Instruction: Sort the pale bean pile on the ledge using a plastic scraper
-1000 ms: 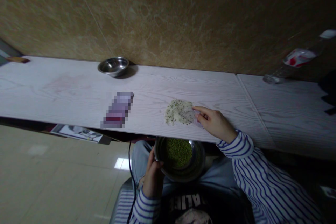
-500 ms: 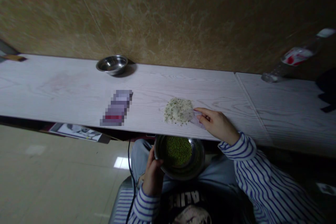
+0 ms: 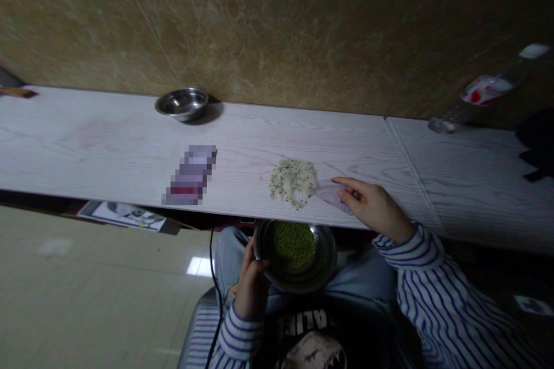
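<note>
Now: right hand (image 3: 374,207) beside grain pile (image 3: 293,183) | left hand (image 3: 252,291) grips steel bowl (image 3: 324,265)

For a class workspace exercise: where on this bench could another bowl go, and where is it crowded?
The widest bare stretch of the white wood-grain bench lies left of the blurred packet and steel bowl. Another runs right of the right hand, below the plastic bottle. It is crowded around the grain pile beside that hand.

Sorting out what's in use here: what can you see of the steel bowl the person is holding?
The stainless steel bowl is round and shiny, and holds a mound of small green mung beans. It sits over the person's lap, just below the table edge, gripped at the rim by the left hand.
</note>
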`<state>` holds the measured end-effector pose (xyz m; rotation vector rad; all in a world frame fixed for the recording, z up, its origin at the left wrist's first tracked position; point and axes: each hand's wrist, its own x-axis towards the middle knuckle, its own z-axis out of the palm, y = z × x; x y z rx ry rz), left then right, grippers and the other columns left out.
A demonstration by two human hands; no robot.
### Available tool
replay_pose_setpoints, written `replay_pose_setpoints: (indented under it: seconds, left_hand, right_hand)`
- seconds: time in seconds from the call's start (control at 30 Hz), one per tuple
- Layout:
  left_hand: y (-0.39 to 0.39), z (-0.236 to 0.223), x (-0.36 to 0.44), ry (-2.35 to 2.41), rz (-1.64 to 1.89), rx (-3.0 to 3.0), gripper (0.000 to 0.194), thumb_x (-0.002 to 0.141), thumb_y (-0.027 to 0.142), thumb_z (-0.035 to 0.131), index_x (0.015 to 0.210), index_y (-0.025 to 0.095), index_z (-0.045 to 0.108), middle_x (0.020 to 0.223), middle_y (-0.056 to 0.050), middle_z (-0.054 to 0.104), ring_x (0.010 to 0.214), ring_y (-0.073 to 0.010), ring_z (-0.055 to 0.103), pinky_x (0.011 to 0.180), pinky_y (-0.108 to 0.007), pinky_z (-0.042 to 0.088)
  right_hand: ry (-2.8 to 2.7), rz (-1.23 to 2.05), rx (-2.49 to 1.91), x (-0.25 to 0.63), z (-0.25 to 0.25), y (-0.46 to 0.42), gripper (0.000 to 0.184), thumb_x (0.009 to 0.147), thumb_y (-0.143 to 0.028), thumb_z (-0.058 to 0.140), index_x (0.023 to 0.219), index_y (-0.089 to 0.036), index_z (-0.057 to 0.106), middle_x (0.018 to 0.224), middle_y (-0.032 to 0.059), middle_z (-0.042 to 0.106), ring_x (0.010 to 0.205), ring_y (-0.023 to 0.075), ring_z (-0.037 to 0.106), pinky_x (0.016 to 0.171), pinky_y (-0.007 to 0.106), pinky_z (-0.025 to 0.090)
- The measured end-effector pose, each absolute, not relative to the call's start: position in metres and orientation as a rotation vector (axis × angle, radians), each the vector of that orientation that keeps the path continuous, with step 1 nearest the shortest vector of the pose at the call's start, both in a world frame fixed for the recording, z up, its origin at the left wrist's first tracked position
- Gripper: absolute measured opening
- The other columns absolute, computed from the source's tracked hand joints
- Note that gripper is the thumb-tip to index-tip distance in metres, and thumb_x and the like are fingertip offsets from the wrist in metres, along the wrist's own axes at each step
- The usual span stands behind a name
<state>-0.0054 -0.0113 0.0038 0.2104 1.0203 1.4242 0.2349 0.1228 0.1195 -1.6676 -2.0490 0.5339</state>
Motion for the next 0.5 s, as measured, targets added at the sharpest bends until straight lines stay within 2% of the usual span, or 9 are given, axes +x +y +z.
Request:
replay_pose_setpoints:
  seconds: [0.2,0.5]
  left_hand:
    - [-0.012,0.006,-0.005,1.040,1.407,0.220,0.054,0.071,0.024,0.071,0.124,0.032,0.073,0.126,-0.002,0.074,0.134,-0.0344,0.054,0.103,-0.042,0.048]
    - [-0.011,0.011,-0.003,1.007,1.431,0.209,0.056,0.071,0.023,0.072,0.126,0.029,0.072,0.131,-0.006,0.072,0.134,-0.0364,0.054,0.109,-0.048,0.044]
  right_hand:
    - [-2.047,0.521,-1.678,0.245,0.112,0.121,0.041,0.090,-0.031,0.056,0.121,-0.015,0.078,0.071,0.0051,0.072,0.053,0.0155,0.055,0.051,0.028,0.042]
    - [-2.012,0.534,-1.699,0.251,0.106,0.122,0.043,0.089,-0.033,0.055,0.121,-0.014,0.077,0.069,0.0047,0.070,0.053,0.0159,0.054,0.051,0.029,0.041]
